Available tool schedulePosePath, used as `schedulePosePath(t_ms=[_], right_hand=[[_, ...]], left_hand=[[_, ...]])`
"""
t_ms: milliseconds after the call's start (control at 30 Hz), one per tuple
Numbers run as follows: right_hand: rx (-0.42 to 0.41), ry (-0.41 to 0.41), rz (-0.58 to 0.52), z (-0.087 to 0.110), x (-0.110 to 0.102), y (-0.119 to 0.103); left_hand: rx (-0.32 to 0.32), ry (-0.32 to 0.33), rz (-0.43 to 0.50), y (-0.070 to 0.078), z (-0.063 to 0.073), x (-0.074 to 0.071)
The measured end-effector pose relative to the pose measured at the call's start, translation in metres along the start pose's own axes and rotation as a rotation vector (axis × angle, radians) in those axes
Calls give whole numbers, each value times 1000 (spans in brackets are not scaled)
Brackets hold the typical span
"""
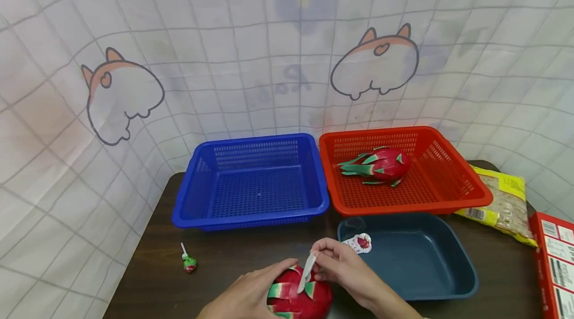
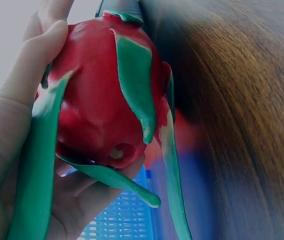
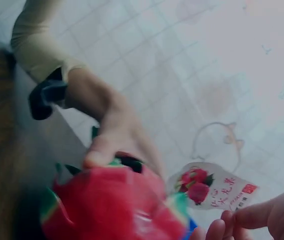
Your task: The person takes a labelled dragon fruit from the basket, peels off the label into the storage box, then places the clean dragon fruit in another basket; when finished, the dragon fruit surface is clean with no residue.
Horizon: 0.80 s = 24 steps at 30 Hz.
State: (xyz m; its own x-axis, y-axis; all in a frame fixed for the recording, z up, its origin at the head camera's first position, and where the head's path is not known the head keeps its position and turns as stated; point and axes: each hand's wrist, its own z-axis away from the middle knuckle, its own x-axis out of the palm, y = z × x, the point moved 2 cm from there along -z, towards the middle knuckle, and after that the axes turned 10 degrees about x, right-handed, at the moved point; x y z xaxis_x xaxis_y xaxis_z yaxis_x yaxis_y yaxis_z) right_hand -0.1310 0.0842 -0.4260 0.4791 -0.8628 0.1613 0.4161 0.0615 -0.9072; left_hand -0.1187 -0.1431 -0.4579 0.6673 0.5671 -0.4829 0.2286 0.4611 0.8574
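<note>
In the head view, my left hand (image 1: 248, 291) grips a red dragon fruit (image 1: 300, 301) with green scales near the table's front edge. The left wrist view shows its fingers and thumb around the fruit (image 2: 101, 95), long green leaf tips hanging down. My right hand (image 1: 343, 269) pinches a white label (image 1: 307, 273) over the fruit, seen nearly edge-on from the head. In the right wrist view, this label (image 3: 209, 187) shows a dragon fruit picture and red lettering, its end at the fingertips. Another picture label (image 1: 358, 243) shows beside the right hand, overlapping the dark bin.
A blue basket (image 1: 251, 222) and a red basket (image 1: 448, 204) stand at the back; the red one contains another dragon fruit (image 1: 390, 163). The dark teal bin (image 1: 466, 279) is right of my hands. A lollipop (image 1: 189, 261), yellow bag (image 1: 502, 199) and red box (image 1: 556, 264) lie at the sides.
</note>
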Motion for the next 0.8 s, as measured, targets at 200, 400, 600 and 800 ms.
schedulePosePath(t_ms=[200, 400, 600, 800], right_hand=[[-47, 187, 103, 15, -24, -19], [-38, 337, 153, 28, -50, -23], [-61, 463, 270, 34, -78, -24], [-197, 623, 576, 49, -107, -31]], left_hand=[[-33, 1, 46, 0, -1, 1], [-48, 7, 49, 1, 0, 1], [-68, -1, 54, 1, 1, 1], [-88, -14, 18, 4, 0, 2]])
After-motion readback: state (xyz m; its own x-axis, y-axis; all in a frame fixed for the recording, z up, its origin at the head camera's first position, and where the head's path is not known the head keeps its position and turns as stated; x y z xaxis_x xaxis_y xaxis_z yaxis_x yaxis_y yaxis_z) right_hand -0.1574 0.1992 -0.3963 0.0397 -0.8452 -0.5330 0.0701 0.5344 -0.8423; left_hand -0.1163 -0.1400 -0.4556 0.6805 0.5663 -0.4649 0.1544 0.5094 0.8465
